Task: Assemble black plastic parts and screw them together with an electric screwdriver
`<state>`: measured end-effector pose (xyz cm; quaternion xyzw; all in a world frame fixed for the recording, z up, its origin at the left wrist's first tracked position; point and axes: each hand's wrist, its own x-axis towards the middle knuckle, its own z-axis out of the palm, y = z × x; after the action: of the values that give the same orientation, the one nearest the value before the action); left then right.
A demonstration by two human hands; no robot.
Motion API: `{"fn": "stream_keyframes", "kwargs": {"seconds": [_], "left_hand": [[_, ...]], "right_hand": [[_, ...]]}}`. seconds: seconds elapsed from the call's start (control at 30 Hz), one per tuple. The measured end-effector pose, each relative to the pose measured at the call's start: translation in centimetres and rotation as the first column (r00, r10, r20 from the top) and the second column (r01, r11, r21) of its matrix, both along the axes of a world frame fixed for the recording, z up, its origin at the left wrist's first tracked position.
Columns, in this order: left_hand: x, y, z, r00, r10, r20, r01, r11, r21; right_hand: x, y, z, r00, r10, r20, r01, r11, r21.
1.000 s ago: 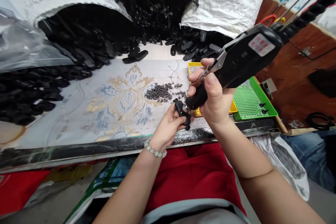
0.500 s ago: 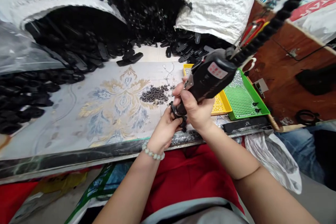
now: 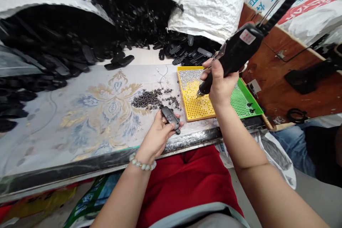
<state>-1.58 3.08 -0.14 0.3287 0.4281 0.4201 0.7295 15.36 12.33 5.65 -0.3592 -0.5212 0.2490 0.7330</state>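
Head view: our power driver [image 3: 240, 51] has come off the black part [image 3: 168, 114]. Half a second ago its nose was down at the part. Now it sits up and to the right, tip over the yellow tray [image 3: 195, 111]; can't tell if the tip touches anything there. We'd judge work on the part as paused, tool between contacts.

Our left hand [image 3: 157, 131]: fingers grasping the part, thumb across its near end. Part is held just above the desk [image 3: 184, 141], near edge, left of the yellow tray. Our right hand [image 3: 222, 84]: fingers wrapped round the driver's grip.

Surface: patterned cloth [image 3: 112, 105] over the desk, dark taped near edge. Pile of small black pieces [image 3: 148, 98] just beyond the part, scattered toward the yellow tray. Silver metal pieces [image 3: 190, 76] mostly heaped at the yellow tray's far end, thinner nearer us. Green tray [image 3: 242, 109] on its right, partly behind our arm, two dark bits [image 3: 250, 108] in it.

Room: white sacks [image 3: 207, 7] across the far side, black parts spilling out below. Another black heap [image 3: 16, 105] far left. Brown wood panel [image 3: 267, 74] on the right, black coiled cable [image 3: 290, 0] rising from the driver. Blue denim [image 3: 290, 149] at near right.
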Motion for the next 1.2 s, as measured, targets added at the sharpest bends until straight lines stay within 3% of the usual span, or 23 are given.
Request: {"fn": "stream_keyframes", "kwargs": {"seconds": [0.1,0.27,0.9,1.07,1.2], "left_hand": [[-0.3,-0.1,-0.3,0.999,-0.004,0.048,0.003,1.000,0.027],[-0.3,-0.2,-0.3,0.998,0.006,0.060,-0.007,1.000,0.017],[-0.5,-0.2,-0.1,0.994,0.021,0.105,-0.022,1.000,0.006],[-0.4,-0.2,-0.1,0.991,0.057,0.124,-0.055,0.998,-0.019],[-0.3,-0.2,-0.3,0.991,0.051,0.123,-0.053,0.998,0.018]], "right_hand": [[1.5,1.6,-1.2,0.998,-0.062,-0.015,0.063,0.998,0.019],[1.9,2.5,-2.7,0.998,-0.057,0.003,0.057,0.998,-0.030],[1.2,1.6,-2.9,0.999,-0.044,0.025,0.046,0.995,-0.090],[1.0,1.0,-1.5,0.997,-0.058,-0.043,0.055,0.997,-0.057],[-0.8,-1.6,0.8,0.993,-0.007,-0.121,0.009,1.000,0.011]]}}
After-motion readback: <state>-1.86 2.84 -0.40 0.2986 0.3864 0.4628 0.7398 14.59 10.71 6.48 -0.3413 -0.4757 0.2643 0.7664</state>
